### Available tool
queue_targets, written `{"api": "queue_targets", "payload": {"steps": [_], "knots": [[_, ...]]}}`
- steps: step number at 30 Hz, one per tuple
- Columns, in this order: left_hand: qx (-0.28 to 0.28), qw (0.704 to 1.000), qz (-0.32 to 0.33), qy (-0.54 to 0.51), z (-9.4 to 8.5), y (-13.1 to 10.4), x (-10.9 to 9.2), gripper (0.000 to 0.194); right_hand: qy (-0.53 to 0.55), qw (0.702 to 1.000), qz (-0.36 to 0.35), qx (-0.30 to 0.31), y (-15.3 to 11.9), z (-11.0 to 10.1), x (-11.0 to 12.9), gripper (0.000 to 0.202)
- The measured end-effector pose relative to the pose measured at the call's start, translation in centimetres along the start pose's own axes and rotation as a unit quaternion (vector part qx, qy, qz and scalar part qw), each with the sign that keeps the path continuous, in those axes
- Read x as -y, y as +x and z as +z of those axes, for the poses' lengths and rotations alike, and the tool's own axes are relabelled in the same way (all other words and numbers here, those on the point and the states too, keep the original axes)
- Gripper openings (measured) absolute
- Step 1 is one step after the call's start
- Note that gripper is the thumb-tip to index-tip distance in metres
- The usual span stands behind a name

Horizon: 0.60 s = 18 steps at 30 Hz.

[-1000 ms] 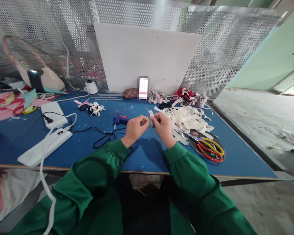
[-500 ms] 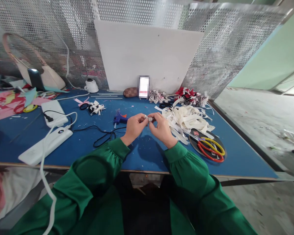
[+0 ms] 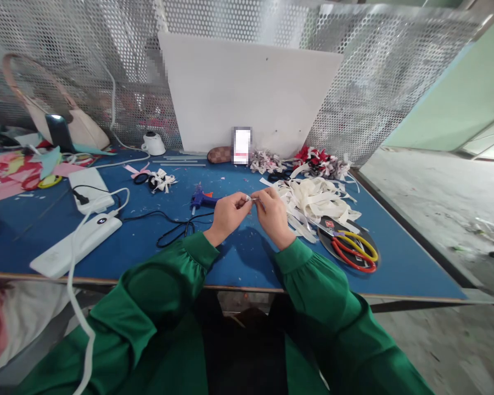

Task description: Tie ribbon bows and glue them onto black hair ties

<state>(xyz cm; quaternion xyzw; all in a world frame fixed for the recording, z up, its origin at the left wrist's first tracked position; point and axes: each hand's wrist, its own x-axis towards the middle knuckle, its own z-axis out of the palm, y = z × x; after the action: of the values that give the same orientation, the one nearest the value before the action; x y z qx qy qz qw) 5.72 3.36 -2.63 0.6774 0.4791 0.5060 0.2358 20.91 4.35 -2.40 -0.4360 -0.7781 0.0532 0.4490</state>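
Over the middle of the blue table, my left hand [image 3: 228, 215] and my right hand [image 3: 271, 214] meet at the fingertips. Both are closed in a pinch on a small whitish strip [image 3: 251, 199], perhaps ribbon; most of it is hidden by the fingers. Just left of my left hand lies a blue glue gun [image 3: 203, 199] with an orange trigger. Beyond my right hand spreads a heap of cream ribbon strips [image 3: 313, 198]. Scissors with red and yellow handles [image 3: 356, 251] rest on a dark round pad [image 3: 327, 241] to the right.
Two white power units [image 3: 80, 247] with cables occupy the left side. A black cord [image 3: 177, 225] curls near my left wrist. Small bows [image 3: 162, 180], a lit phone [image 3: 242, 145], a patterned case [image 3: 219, 155] and red-and-white bows [image 3: 313, 160] stand along the back, before a white board [image 3: 251, 93].
My right fingers have shifted their grip and curled closer over the small piece, which now shows as a thinner sliver. The rest of the table looks the same.
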Motion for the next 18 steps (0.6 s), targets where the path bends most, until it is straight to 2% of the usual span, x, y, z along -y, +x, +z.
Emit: {"api": "queue_targets", "payload": {"steps": [7, 11, 14, 16, 18], "knots": [[0.009, 0.997, -0.04, -0.058, 0.1, 0.2, 0.4, 0.015, 0.049, 0.999, 0.014, 0.002, 0.2, -0.2, 0.0, 0.022], [0.018, 0.995, -0.053, -0.087, 0.0, 0.5, 0.4, 0.015, 0.134, 0.988, 0.071, 0.011, 0.5, -0.3, -0.2, 0.02], [0.026, 0.993, -0.056, -0.105, -0.2, 0.7, 0.3, 0.017, 0.257, 0.955, 0.141, 0.047, 0.9, -0.5, -0.2, 0.022], [0.034, 0.992, -0.056, -0.108, -0.3, 0.8, 0.2, 0.019, 0.35, 0.915, 0.184, 0.074, 1.1, -0.9, -0.3, 0.023], [0.05, 0.991, -0.058, -0.114, -0.5, 0.9, 0.2, 0.022, 0.438, 0.864, 0.226, 0.107, 1.3, -1.3, -0.3, 0.027]]}}
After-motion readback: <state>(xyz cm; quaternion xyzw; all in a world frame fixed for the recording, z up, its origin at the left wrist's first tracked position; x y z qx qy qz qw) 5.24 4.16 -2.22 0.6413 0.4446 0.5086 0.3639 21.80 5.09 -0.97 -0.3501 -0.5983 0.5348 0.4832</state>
